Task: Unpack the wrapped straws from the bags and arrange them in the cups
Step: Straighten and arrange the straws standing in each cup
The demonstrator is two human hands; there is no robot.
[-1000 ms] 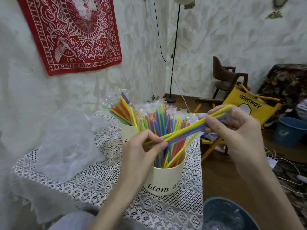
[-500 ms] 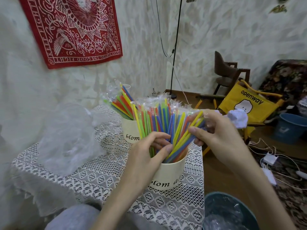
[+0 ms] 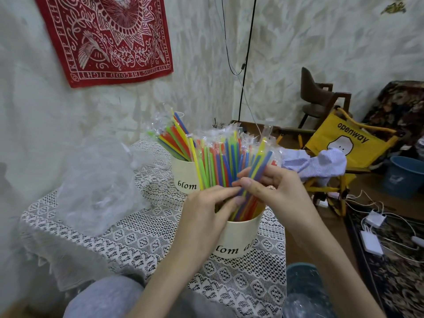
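Head view: both hands' fingers (image 3: 263, 177) around straws (image 3: 259, 166) over cup (image 3: 238, 239).

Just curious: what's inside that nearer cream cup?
The nearer cup holds many upright wrapped straws. Their lower ends and the cup's bottom are hidden by its wall and both hands.
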